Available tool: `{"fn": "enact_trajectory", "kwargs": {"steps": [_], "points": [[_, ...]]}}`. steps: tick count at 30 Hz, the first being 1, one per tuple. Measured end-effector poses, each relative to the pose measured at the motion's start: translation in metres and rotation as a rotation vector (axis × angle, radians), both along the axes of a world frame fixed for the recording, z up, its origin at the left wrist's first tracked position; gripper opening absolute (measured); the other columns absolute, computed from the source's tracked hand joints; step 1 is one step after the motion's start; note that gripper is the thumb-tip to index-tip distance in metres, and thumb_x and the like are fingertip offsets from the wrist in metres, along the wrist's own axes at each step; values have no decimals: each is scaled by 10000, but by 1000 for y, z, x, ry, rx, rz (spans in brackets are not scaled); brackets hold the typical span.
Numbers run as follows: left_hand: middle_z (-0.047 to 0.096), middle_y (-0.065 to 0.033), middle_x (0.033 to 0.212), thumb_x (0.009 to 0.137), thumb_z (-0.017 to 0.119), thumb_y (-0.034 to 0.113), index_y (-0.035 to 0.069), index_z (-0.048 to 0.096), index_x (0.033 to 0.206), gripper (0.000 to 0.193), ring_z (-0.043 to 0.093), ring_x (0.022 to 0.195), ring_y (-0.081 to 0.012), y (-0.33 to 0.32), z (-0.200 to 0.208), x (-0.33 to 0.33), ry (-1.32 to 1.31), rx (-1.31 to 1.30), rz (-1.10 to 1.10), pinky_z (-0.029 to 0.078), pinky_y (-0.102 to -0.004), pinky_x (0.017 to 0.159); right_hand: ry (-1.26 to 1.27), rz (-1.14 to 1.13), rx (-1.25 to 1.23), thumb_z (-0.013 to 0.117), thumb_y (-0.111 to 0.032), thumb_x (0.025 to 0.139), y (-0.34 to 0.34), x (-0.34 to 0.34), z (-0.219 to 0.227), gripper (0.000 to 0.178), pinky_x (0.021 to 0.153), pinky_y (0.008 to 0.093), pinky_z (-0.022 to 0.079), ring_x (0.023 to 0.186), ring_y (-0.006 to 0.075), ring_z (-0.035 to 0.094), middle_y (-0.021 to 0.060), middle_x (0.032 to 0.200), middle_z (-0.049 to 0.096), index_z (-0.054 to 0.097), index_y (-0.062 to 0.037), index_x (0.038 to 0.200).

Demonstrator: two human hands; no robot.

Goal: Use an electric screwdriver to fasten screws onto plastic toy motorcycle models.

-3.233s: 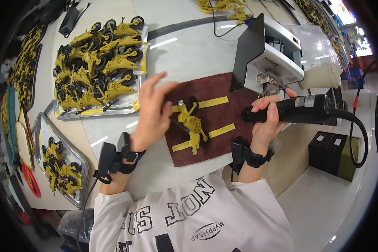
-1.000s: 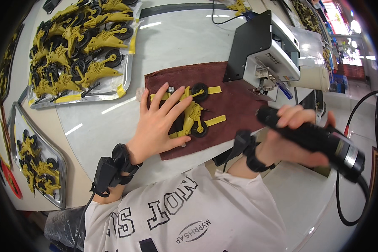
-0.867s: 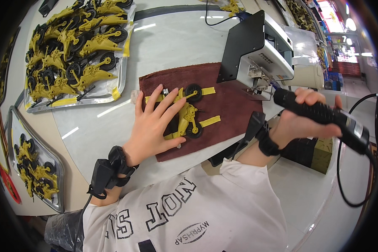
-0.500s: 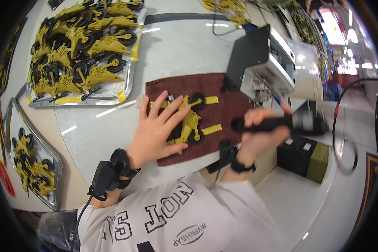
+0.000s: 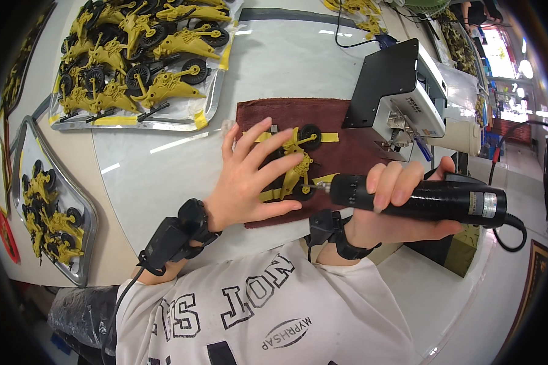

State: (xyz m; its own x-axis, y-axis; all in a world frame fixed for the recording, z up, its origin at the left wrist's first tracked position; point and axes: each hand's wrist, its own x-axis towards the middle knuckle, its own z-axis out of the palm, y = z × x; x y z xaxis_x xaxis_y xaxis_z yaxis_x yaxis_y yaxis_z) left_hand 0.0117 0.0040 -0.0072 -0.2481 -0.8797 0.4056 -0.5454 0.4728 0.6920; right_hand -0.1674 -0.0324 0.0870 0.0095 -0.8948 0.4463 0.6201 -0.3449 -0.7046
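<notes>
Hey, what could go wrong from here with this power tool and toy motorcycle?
The black power tool has its bit near the toy motorcycle and the left hand, so a slip might nick the fingers. That hand looks spread rather than gripping, so the motorcycle could shift on the brown cloth.

Bright light, dark warped edges

On the glossy white tabletop, a flat maroon cloth mat is laid, bearing a yellow-and-black plastic toy motorcycle. Behind, leftward, a large silver metal tray is placed, with a smaller grey metal tray set before it. At the mat's right rear a boxy black-and-white machine is stood; right of the toy, a black cylindrical power tool is held.
</notes>
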Motion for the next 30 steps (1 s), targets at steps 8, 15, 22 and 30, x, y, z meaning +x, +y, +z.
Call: {"fn": "enact_trajectory", "kwargs": {"steps": [8,15,22,30], "points": [[590,-39,1044,650,719,272,142,630,853,257,474,1091,-272,8,0,-6,210,-141,64,258,-460,957,-66,126,113,425,-694,788,4,26,-13,784,495,345,357,453,200,443,95,652,473,327,-112,1303],[598,-18,981,638,725,199,133,585,756,194,510,1035,-247,12,-3,-8,205,-183,89,307,-440,920,-41,88,165,400,-712,786,5,25,-21,801,488,348,365,447,198,440,85,634,469,323,-112,1311],[585,-12,935,626,718,134,128,583,763,192,522,1003,-238,15,-3,-16,167,-224,88,330,-431,902,-8,12,134,389,-718,786,8,20,-20,800,463,346,366,428,195,428,81,626,467,332,-109,1301],[566,-75,976,679,671,57,74,584,810,158,521,955,-240,13,0,-6,294,-165,84,400,-360,820,-35,-100,6,465,-634,808,14,13,-1,722,525,335,346,476,175,407,79,637,455,373,-83,1267]]}}
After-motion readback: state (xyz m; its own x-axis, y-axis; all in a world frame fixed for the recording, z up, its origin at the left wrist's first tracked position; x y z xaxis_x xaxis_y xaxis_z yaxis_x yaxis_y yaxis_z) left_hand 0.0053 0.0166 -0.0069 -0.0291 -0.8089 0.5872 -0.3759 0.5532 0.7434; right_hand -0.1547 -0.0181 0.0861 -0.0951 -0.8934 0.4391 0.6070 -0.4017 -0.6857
